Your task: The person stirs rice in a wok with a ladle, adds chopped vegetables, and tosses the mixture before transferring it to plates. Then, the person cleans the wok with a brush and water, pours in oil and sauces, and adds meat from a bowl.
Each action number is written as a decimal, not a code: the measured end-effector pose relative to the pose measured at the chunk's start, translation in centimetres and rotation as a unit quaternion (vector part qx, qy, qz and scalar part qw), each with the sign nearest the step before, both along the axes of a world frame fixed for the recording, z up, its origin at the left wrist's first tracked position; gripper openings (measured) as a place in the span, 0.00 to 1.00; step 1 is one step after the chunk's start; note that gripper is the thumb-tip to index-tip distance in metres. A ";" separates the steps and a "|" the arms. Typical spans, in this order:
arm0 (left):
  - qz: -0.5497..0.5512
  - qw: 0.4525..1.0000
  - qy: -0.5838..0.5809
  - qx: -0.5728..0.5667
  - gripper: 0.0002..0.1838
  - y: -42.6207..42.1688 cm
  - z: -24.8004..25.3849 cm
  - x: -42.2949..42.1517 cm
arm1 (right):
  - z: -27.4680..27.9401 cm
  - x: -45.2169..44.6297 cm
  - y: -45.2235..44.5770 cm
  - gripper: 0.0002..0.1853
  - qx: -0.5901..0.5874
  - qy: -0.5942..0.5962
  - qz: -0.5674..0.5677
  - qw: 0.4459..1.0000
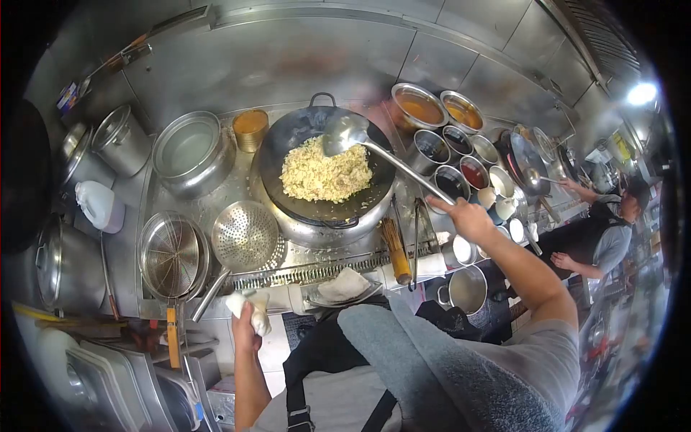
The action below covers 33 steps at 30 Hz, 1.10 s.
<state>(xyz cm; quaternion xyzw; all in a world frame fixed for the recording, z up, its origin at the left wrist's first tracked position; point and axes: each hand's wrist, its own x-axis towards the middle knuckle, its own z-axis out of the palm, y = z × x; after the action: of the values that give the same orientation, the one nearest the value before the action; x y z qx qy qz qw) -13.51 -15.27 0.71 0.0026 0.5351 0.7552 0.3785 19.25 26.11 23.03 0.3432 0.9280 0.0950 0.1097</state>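
Observation:
Fried rice (327,176) lies in a black wok (277,147) on the steel stove. My right hand (466,217) is wrapped round the handle of a long metal ladle (410,171), whose bowl rests at the upper edge of the rice. At the lower left, my left hand (246,327) grips a white cloth (253,311), below the handle of a perforated skimmer (245,236). A bamboo brush (394,250) lies to the right of the wok's base.
Sauce containers (450,178) and two bowls of orange liquid (419,108) stand right of the wok. A large pot (188,153), an orange-filled can (250,129) and a wire strainer (173,253) are on the left. Another person (601,234) works at the far right.

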 end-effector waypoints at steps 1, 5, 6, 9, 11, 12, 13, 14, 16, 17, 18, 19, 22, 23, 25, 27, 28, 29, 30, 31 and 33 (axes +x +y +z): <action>0.000 1.000 0.013 0.004 0.21 0.7 0.4 -0.5 | -0.4 0.7 0.8 0.39 0.037 -0.021 0.011 0.999; -0.050 0.997 0.055 0.024 0.18 5.2 3.1 -1.7 | -0.5 0.6 3.4 0.43 0.017 -0.141 -0.034 0.989; -0.056 0.996 0.071 0.018 0.18 6.3 3.0 -1.4 | -1.3 0.4 3.9 0.45 -0.005 -0.110 -0.036 0.993; -0.119 0.992 0.017 0.037 0.17 9.8 1.4 -0.1 | -2.0 -1.5 2.6 0.47 -0.056 -0.054 -0.062 0.995; -0.124 0.987 -0.080 0.060 0.21 13.5 2.0 1.7 | -1.5 -4.4 2.1 0.48 -0.117 0.025 -0.080 0.990; -0.178 0.974 -0.122 0.070 0.26 16.0 -0.2 1.7 | -2.0 -6.4 3.0 0.46 -0.139 0.076 -0.072 0.985; -0.183 0.971 -0.143 0.055 0.29 18.4 0.0 2.5 | -3.6 -8.5 4.2 0.45 -0.161 0.129 -0.065 0.976; -0.233 0.957 -0.152 0.080 0.31 20.4 1.0 3.1 | -7.1 -10.5 5.7 0.44 -0.175 0.168 -0.064 0.968; -0.207 0.965 -0.152 0.042 0.33 24.4 2.5 4.4 | -9.4 -14.8 4.4 0.42 -0.215 0.190 -0.083 0.954; -0.198 0.967 -0.157 0.036 0.31 25.4 2.4 4.7 | -10.5 -17.0 3.9 0.43 -0.229 0.136 -0.101 0.959; -0.189 0.968 -0.160 0.030 0.30 26.5 2.2 4.7 | -10.2 -17.9 1.7 0.44 -0.237 0.129 -0.118 0.956; -0.185 0.970 -0.156 0.018 0.28 27.0 2.4 4.9 | -10.0 -17.8 0.5 0.46 -0.229 0.098 -0.077 0.965; -0.172 0.974 -0.143 -0.021 0.21 28.6 2.1 4.6 | -7.3 -10.8 -0.6 0.47 -0.192 0.010 0.024 0.981; -0.188 0.971 -0.141 -0.034 0.19 29.4 1.3 4.1 | -4.9 -8.1 0.1 0.46 -0.167 -0.044 0.033 0.984; -0.181 0.968 -0.156 -0.079 0.13 31.1 -0.8 3.6 | -1.4 -3.8 2.3 0.46 -0.123 -0.126 0.049 0.983; -0.172 0.972 -0.158 -0.022 0.08 32.2 -3.7 2.9 | 0.5 -1.6 3.4 0.44 -0.089 -0.124 0.066 0.986; -0.156 0.978 -0.141 -0.013 0.07 32.0 -2.5 3.8 | 0.5 -0.8 3.1 0.44 -0.088 -0.121 0.063 0.987; -0.123 0.984 -0.124 -0.033 0.07 31.6 -1.4 4.7 | 0.1 -0.2 2.3 0.43 -0.109 -0.078 0.082 0.988; -0.094 0.990 -0.104 -0.032 0.08 30.2 0.5 6.0 | -0.3 0.7 1.6 0.43 -0.128 -0.035 0.101 0.986; -0.118 0.985 -0.114 0.048 0.07 27.9 2.1 6.9 | 0.7 2.1 0.8 0.43 -0.192 0.003 0.092 0.977; -0.122 0.985 -0.114 0.038 0.10 23.6 7.7 10.0 | 3.5 5.7 -1.7 0.41 -0.281 0.103 0.120 0.947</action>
<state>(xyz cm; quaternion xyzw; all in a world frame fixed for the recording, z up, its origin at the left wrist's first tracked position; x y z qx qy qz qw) -3.47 8.29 8.38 -0.0036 0.4549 0.7190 0.5255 24.97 24.45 26.55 0.1921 0.9578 -0.1926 0.0933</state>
